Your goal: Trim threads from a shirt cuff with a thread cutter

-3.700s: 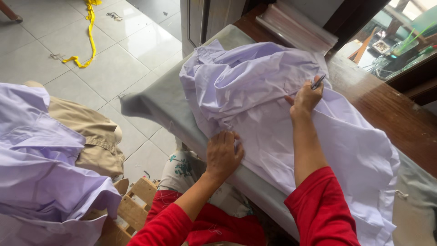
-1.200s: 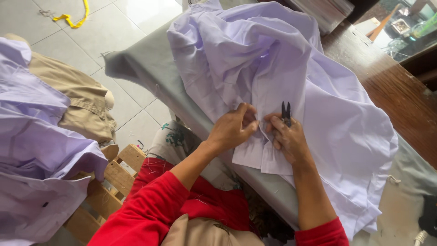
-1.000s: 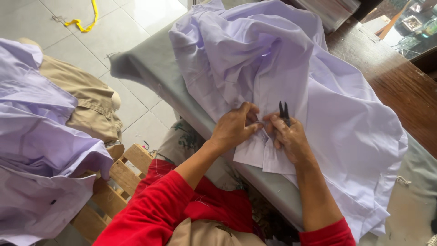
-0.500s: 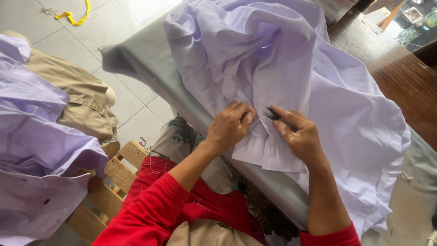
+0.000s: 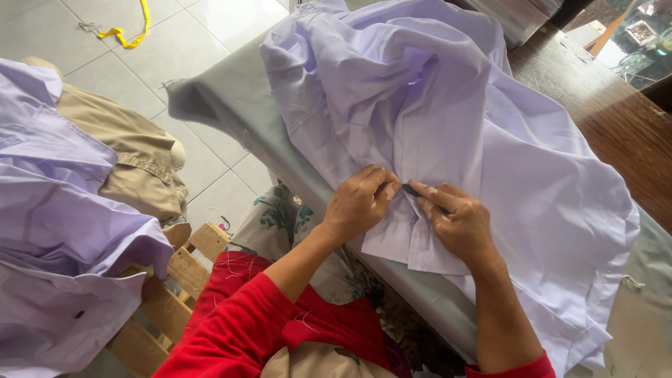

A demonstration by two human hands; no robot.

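Note:
A pale lilac shirt lies crumpled on a grey padded board. My left hand pinches a fold of the shirt's fabric near its front edge. My right hand holds a small dark thread snipper, its tip pointing left at the fold between the two hands. Both hands rest on the shirt, fingertips almost touching. Red sleeves cover my forearms.
A pile of lilac shirts and tan garments sits at left on a wooden crate. A yellow tape lies on the tiled floor. A brown wooden table stands at right behind the board.
My right hand came down from the shirt's far part to meet the left hand near the front edge. The snipper has tipped from upright to pointing left into the fold.

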